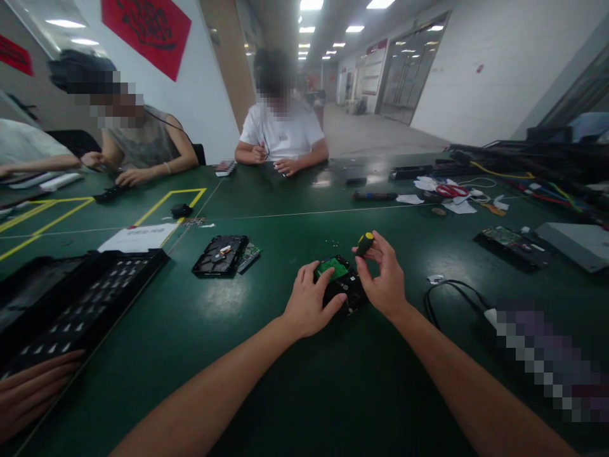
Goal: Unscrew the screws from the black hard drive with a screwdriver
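Note:
A black hard drive with a green circuit board (340,279) lies on the dark green table (285,355) in front of me. My left hand (309,304) grips its near left side, fingers wrapped on the edge. My right hand (383,276) is closed round a screwdriver with a yellow and black handle (365,244), held upright over the drive's right end. A few tiny screws (334,242) lie just beyond the drive.
Another opened drive with a loose board (223,255) lies to the left, next to a black slotted tray (85,298). A black cable (451,298) curls on the right, more drives (511,244) beyond. Two people sit across the table; someone's hand (33,387) rests at the lower left.

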A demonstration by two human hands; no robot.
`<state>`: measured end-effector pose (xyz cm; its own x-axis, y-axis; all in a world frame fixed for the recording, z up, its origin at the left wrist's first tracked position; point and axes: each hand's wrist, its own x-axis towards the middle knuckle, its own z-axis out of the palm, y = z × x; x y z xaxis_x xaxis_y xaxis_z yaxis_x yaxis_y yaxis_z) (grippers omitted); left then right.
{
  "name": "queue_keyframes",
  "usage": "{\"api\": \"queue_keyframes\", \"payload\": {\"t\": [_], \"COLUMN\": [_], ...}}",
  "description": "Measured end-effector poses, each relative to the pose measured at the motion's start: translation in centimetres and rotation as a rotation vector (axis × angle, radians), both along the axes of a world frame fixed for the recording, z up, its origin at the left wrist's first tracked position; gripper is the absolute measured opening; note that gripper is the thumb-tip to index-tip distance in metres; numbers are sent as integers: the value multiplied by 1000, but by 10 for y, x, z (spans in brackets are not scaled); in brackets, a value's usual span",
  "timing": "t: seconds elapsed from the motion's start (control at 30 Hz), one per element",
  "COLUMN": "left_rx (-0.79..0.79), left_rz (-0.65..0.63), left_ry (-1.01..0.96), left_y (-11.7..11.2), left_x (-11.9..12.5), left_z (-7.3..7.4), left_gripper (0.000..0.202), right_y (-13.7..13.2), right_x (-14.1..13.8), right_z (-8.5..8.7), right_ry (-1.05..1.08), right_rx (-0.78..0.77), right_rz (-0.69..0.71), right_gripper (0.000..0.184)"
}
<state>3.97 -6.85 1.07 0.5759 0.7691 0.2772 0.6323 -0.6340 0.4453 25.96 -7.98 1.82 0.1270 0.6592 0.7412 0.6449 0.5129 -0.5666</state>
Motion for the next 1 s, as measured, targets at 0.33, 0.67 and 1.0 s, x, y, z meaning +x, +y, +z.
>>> {"api": "queue_keyframes", "payload": {"t": [0.33,0.67,1.0], "left_rx": [10,51,12], "left_rz": [75,73,73], "left_ry": [-172,-180,-225], "left_y": [5,10,12], "left_x": [0,1,-1], "left_z": [-14,-28,-24], "left_gripper": [46,44,50], "right_y": [-2,-2,-7], "right_x": [-4,-5,-4], "right_z": [-5,-8,-4], "right_ry": [33,44,41], "right_rx": [-1,-32,-62], "right_rz": [2,19,11], "right_gripper": [66,64,63]}}
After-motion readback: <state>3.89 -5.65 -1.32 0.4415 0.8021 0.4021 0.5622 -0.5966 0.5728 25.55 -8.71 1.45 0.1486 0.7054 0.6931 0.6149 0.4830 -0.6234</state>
